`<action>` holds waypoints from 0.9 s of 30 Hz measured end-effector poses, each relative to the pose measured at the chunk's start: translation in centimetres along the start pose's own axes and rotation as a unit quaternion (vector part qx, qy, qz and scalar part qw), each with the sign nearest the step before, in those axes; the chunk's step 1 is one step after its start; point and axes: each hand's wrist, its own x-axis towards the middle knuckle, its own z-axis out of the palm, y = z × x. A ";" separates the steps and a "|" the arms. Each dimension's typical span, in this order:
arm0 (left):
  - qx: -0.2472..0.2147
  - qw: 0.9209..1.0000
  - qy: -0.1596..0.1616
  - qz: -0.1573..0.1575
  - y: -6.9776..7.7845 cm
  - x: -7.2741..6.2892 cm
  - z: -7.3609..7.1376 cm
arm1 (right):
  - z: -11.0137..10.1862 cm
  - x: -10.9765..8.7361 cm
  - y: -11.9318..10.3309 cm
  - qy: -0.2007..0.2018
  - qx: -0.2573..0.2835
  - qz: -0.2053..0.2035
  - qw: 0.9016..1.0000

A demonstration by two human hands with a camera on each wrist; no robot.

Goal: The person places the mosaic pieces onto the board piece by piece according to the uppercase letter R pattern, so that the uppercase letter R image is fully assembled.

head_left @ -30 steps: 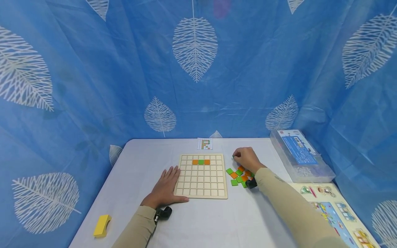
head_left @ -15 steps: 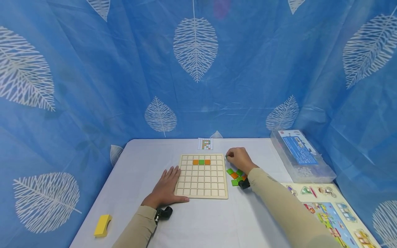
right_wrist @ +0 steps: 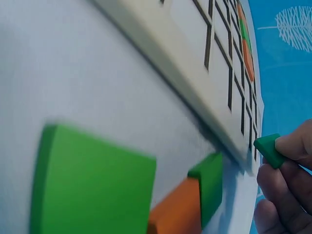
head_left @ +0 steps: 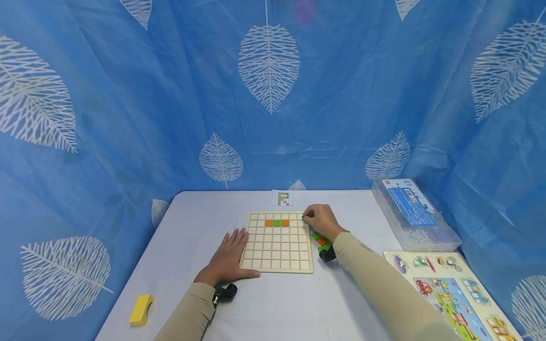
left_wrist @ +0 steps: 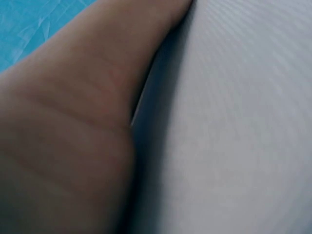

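Observation:
A wooden grid board (head_left: pixel 276 250) lies on the white table, with orange, green and orange square tiles (head_left: pixel 277 223) side by side in its second row. My left hand (head_left: pixel 228 258) rests flat along the board's left edge, fingers straight and thumb at the near corner. Between thumb and fingers, my right hand (head_left: pixel 323 221) pinches a green tile (right_wrist: pixel 270 150) over the board's upper right corner. Below that hand lie loose green and orange tiles (head_left: pixel 321 240), partly hidden by the wrist. The left wrist view shows mostly blurred hand and tablecloth.
A small pattern card (head_left: pixel 282 198) lies behind the board. On the right are a clear plastic box (head_left: pixel 415 215) and a wooden picture puzzle (head_left: pixel 452 293). A yellow arch block (head_left: pixel 141 310) sits at the front left. Blue leaf-print cloth (head_left: pixel 273 142) hangs behind.
My right hand has moved left with the green tile, from above the loose tiles to the board's upper right corner. My left hand has stayed in place.

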 end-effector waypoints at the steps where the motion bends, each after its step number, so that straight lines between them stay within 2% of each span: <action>1: -0.001 1.000 0.000 0.000 0.0 0.0 0.0 | 0.1 -0.1 -0.2 0.000 0.004 -0.001 1.000; 9: 0.004 1.000 -0.001 -0.002 -0.1 -0.1 0.1 | 1.4 -0.1 -1.0 0.008 0.011 0.006 1.000; 17: 0.000 1.000 0.000 -0.001 0.0 -0.1 0.1 | 2.4 0.0 -1.3 0.030 0.030 -0.013 0.999; 23: 0.003 1.000 -0.001 -0.002 0.0 0.0 0.1 | 2.8 -0.1 -2.0 0.018 0.047 0.007 0.999; 27: 0.004 1.000 -0.003 -0.002 -0.1 0.0 0.1 | 3.1 -0.1 -2.3 0.009 0.032 0.010 0.999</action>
